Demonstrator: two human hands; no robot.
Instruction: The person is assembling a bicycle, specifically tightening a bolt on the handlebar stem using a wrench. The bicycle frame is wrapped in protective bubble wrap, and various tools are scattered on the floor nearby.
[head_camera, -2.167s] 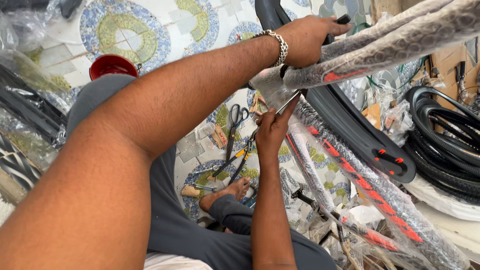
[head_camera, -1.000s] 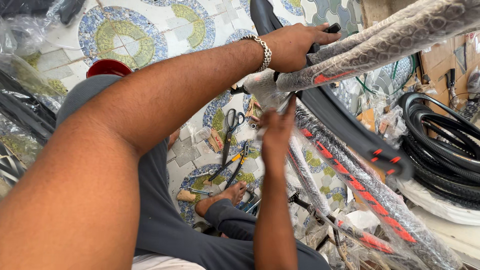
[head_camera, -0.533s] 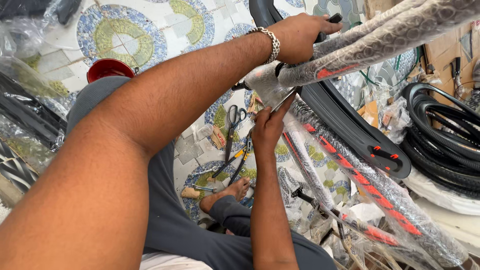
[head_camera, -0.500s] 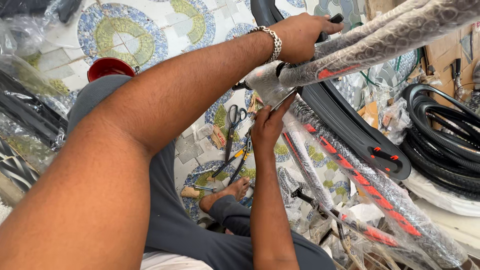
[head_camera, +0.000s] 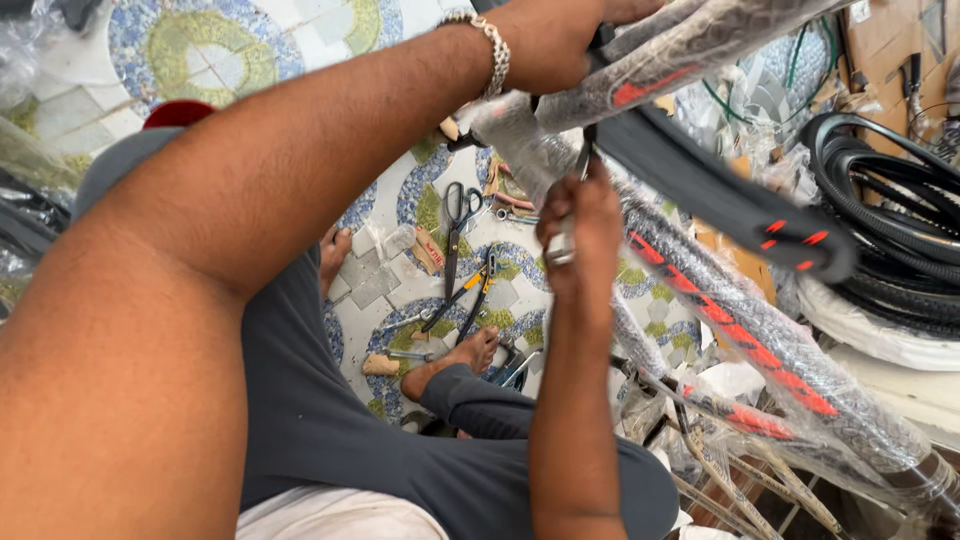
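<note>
Plastic-wrapped bicycle frame tube (head_camera: 690, 45) is lying across the top of view; left hand (head_camera: 560, 40) is gripping it from above; right hand (head_camera: 580, 235), just beneath, is pinching a small metal tool (head_camera: 583, 160) at the wrapped end (head_camera: 520, 140), seemingly unwrapping; next calls for steady bracing; scissors (head_camera: 455, 235) are lying below on the mosaic floor (head_camera: 200, 50).

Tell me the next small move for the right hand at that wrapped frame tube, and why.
Probably draw the thin metal tool a little further along the bubble wrap. The right hand holds the tool's tip at the wrap's bunched end, while the left hand steadies the wrapped frame tube above. The wrap looks uncut there.
</note>
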